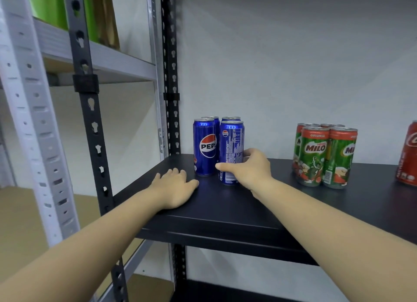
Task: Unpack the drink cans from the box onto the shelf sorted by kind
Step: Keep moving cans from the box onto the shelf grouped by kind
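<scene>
Several blue Pepsi cans stand upright in a tight group near the left end of the black shelf. My right hand grips the front right Pepsi can, thumb across its front and fingers round its right side. The front left Pepsi can stands just beside it. My left hand rests flat on the shelf in front of that can, fingers relaxed. Further right, several green Milo cans stand grouped. A red cola can is cut off by the right edge. The box is out of view.
A black slotted post rises at the shelf's back left corner, another at the front left. A grey rack stands to the left, with green and brown items on its upper shelf. A white wall lies behind.
</scene>
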